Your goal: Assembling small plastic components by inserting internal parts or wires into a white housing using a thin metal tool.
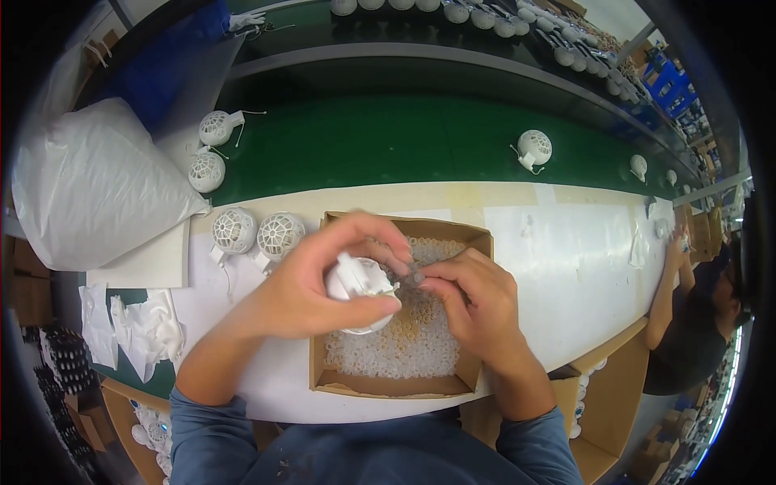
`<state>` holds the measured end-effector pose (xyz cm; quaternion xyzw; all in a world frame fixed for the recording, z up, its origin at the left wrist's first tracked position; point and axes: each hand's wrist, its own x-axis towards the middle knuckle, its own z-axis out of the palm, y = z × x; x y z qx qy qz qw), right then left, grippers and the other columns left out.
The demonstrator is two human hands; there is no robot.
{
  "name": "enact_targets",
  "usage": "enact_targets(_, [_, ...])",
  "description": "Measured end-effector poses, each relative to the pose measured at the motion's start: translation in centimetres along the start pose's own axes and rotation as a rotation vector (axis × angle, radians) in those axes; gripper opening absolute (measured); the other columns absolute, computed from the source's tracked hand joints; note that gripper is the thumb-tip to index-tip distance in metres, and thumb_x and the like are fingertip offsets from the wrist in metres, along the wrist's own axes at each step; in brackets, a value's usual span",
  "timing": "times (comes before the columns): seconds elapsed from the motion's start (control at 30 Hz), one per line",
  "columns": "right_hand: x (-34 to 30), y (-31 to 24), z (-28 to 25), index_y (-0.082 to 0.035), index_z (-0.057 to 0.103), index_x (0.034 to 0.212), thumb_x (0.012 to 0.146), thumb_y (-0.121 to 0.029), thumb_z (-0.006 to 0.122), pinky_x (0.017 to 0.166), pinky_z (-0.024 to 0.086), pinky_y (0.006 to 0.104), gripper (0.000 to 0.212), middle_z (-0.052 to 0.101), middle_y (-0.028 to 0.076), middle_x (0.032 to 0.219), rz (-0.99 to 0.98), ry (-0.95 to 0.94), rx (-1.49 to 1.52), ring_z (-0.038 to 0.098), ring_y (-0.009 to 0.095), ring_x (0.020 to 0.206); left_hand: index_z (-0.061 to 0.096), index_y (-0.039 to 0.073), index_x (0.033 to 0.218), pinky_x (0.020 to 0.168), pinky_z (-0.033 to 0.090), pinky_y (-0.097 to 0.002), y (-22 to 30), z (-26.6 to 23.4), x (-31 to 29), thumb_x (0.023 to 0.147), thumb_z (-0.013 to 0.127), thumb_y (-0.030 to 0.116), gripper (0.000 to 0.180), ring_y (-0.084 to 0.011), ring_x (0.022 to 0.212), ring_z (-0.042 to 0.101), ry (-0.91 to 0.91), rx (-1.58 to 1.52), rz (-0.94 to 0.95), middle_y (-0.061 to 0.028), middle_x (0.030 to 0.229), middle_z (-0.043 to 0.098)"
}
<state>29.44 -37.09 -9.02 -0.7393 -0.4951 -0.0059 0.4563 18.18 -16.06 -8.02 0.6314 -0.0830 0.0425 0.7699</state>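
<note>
My left hand (311, 283) is closed round a white plastic housing (360, 284), round at the base with a raised block on top. Thumb and fingertips of my right hand (475, 299) pinch a small translucent grey piece (416, 277) at the housing's right edge. It looks like a little ring or cap, but its exact kind is too small to make out. Both hands are above a shallow cardboard box (396, 387) filled with many small clear plastic rings (388, 356). Two white lattice balls (280, 234) with short stems lie just left of the box.
A green conveyor belt (388, 145) runs behind the white table (566, 267), carrying more white lattice balls (534, 149). A large white plastic bag (105, 186) bulges at the left. Cardboard boxes with white parts (606, 404) stand below at both sides. Another person (699, 323) sits at the right.
</note>
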Motion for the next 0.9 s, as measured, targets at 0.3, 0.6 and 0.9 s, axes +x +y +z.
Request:
enact_targets(0.3, [-0.2, -0.3, -0.2, 0.001, 0.072, 0.092, 0.083, 0.008, 0.072, 0.058, 0.050, 0.0300, 0.012, 0.071, 0.012, 0.077, -0.023, 0.118, -0.019, 0.065, 0.022, 0.065, 0.060, 0.005, 0.142, 0.099, 0.052, -0.0357, 2.0, 2.8, -0.6, 0.082, 0.079, 0.004, 0.063, -0.0256, 0.114, 0.069, -0.035, 0.470, -0.073, -0.0166, 0.142, 0.062])
enact_targets(0.6, [-0.9, 0.2, 0.1, 0.002, 0.072, 0.093, 0.090, 0.004, 0.071, 0.065, 0.056, 0.0257, 0.004, 0.075, 0.010, 0.079, 0.126, 0.124, 0.053, 0.073, 0.016, 0.072, 0.058, 0.007, 0.145, 0.100, 0.052, -0.0336, 3.7, 3.6, -0.7, 0.084, 0.077, 0.005, 0.064, -0.0251, 0.114, 0.070, -0.026, 0.587, -0.199, -0.0147, 0.136, 0.067])
enact_targets(0.9, [-1.0, -0.2, -0.3, 0.002, 0.072, 0.101, 0.095, 0.002, 0.067, 0.071, 0.058, 0.0260, 0.008, 0.077, 0.012, 0.086, 0.232, 0.021, 0.213, 0.075, 0.019, 0.078, 0.059, 0.012, 0.144, 0.100, 0.052, -0.0327, 3.3, 3.1, -1.0, 0.089, 0.075, 0.011, 0.058, -0.0281, 0.116, 0.070, 0.003, 0.538, -0.210, -0.0136, 0.128, 0.071])
